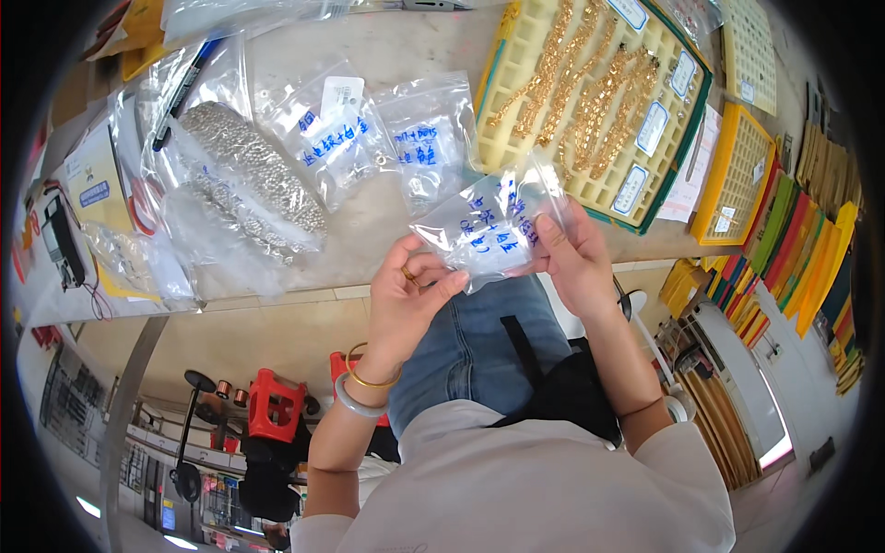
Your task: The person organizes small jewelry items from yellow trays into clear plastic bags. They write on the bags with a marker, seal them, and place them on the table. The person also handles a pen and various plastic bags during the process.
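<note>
A: Where is the clear bag (489, 230) held?
B: Between the hands, over the table (359, 241) edge. With the bag as the dial's centre, the right hand (579, 263) is seen at four o'clock, the left hand (404, 300) at eight.
A: How is it gripped?
B: The right edge is pinched under the right thumb. The lower-left edge is met by the left hand; whether it is pinched there cannot be told.
A: And the long axis?
B: It is slanted from eight toward two. Neither hand is clearly nearer.
</note>
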Tool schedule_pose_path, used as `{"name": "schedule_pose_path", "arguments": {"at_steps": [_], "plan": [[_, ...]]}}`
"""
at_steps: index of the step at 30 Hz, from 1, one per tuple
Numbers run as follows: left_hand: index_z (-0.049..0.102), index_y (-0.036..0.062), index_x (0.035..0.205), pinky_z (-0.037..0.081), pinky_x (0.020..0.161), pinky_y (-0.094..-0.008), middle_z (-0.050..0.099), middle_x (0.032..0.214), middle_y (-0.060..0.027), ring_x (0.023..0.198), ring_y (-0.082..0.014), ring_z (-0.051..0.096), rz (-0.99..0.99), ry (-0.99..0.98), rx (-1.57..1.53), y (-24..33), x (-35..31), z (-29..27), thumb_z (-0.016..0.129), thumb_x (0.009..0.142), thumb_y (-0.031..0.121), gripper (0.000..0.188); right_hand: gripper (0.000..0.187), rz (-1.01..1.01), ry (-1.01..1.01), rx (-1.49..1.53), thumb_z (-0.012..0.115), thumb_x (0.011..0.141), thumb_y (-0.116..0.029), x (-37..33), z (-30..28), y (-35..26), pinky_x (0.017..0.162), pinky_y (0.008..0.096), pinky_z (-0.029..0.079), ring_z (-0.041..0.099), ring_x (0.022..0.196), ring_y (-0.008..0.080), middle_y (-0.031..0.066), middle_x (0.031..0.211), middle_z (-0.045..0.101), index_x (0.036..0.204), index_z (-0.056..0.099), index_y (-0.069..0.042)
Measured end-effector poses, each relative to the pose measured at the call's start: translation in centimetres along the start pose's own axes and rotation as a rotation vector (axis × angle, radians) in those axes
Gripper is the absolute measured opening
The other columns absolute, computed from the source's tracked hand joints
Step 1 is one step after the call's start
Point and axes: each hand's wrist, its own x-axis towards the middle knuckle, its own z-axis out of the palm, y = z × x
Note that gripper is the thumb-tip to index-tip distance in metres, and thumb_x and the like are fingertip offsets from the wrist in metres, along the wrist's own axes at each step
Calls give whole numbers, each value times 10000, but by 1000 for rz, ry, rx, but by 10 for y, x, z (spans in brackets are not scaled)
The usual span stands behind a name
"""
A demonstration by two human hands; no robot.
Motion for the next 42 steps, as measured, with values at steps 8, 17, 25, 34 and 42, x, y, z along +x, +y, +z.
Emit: {"name": "schedule_pose_path", "arguments": {"at_steps": [8, 17, 25, 34, 42], "plan": [[514, 16, 1051, 541, 713, -264, 620, 929, -61, 825, -120, 610, -12, 29, -43, 0, -3, -4, 650, 777, -29, 309, 238, -67, 32, 6, 514, 916, -169, 1, 6, 4, 634, 309, 571, 615, 785, 150, 77, 936, 587, 1090, 470, -12], [506, 18, 962, 527, 695, -252, 609, 858, -58, 795, -110, 597, 28, 156, -140, 3, -4, 0, 657, 771, -43, 251, 277, -81, 47, -105, 583, 873, -115, 5, 13, 8, 677, 280, 549, 610, 848, 143, 97, 972, 616, 1107, 537, 25], [513, 11, 1019, 538, 687, -250, 625, 888, -59, 800, -111, 613, 19, 178, 20, 1, 4, -4, 645, 800, 10, 256, 227, -216, 159, -525, 603, 853, -67, 8, 35, -1, 570, 172, 440, 564, 690, 53, 47, 868, 630, 1061, 565, 16], [628, -2, 980, 526, 622, -242, 645, 904, -87, 744, -126, 629, 489, 400, 912, 44, 7, -23, 610, 813, 22, 170, 111, -258, 206, -525, 591, 863, -79, 18, 40, -5, 514, 171, 433, 557, 618, 51, 35, 793, 613, 910, 559, 17], [635, 36, 1016, 512, 554, -251, 603, 1059, -117, 686, -169, 626, 647, 547, 1152, 70, 33, -26, 651, 766, 36, 250, 116, -310, 196, -550, 582, 867, -79, 20, 36, -1, 563, 191, 451, 572, 634, 71, 37, 802, 616, 916, 553, 22]]}}
